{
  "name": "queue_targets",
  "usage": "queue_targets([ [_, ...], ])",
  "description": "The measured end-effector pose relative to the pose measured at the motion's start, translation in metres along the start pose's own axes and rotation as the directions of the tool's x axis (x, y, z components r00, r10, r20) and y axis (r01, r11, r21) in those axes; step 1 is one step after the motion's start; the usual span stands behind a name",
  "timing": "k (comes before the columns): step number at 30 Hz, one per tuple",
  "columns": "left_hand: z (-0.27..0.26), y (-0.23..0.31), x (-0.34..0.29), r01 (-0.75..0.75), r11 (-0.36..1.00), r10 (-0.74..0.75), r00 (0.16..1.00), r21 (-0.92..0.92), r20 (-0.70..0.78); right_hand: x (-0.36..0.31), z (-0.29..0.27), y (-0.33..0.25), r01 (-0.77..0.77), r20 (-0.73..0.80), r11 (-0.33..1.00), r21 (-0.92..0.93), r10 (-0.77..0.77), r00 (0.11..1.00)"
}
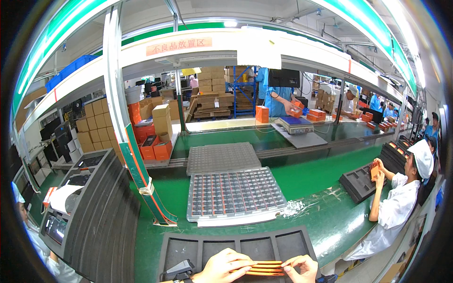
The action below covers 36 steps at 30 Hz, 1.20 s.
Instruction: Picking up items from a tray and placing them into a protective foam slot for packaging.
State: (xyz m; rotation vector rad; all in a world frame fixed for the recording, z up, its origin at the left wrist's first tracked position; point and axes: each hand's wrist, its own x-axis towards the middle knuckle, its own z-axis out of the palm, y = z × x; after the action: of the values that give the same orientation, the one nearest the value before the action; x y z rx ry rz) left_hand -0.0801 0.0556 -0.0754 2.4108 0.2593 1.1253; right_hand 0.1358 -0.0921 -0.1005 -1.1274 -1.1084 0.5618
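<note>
Low in the view, my left hand (225,266) and my right hand (303,268) hold several thin orange strips (267,268) between them, one hand at each end. The fingers of both hands are closed on the strips, which lie roughly parallel with narrow gaps between. Beneath them lies a black foam tray (232,234) with several rectangular compartments. A grey and black device (180,269), its kind unclear, sits by my left wrist. Beyond the foam tray is a clear plastic tray (245,219) whose many small cells hold dark parts with orange edges.
A grey cell tray (222,155) lies behind the clear one. Tall stacked black foam trays (101,212) stand left, beside a green and orange post (146,188). At right, a co-worker in white (401,193) handles an orange piece above another foam tray (358,181). Farther back stands a scale (295,125).
</note>
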Motion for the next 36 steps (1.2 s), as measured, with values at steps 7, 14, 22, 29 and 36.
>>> queue_targets([
  [7,-0.001,0.001,0.0,-0.008,1.0,0.008,1.0,0.004,-0.007,-0.004,0.005,0.0,0.044,-0.03,0.999,-0.007,-0.044,0.999],
  [14,0.0,0.0,0.0,-0.005,1.0,0.005,1.0,-0.011,-0.005,-0.015,0.021,-0.001,0.188,-0.071,0.963,-0.191,-0.205,0.976],
  [22,-0.001,0.002,0.0,-0.013,1.0,0.013,1.0,-0.002,-0.007,-0.013,0.027,0.0,0.153,-0.123,0.981,-0.122,-0.168,0.978],
  [29,-0.001,0.001,0.0,-0.017,1.0,0.017,1.0,0.002,-0.01,-0.014,0.025,0.003,0.131,-0.091,0.985,-0.112,-0.141,0.986],
  [36,-0.001,0.002,0.001,-0.01,1.0,0.009,1.0,-0.007,-0.013,-0.012,0.026,-0.001,0.129,-0.082,0.982,-0.138,-0.141,0.987],
])
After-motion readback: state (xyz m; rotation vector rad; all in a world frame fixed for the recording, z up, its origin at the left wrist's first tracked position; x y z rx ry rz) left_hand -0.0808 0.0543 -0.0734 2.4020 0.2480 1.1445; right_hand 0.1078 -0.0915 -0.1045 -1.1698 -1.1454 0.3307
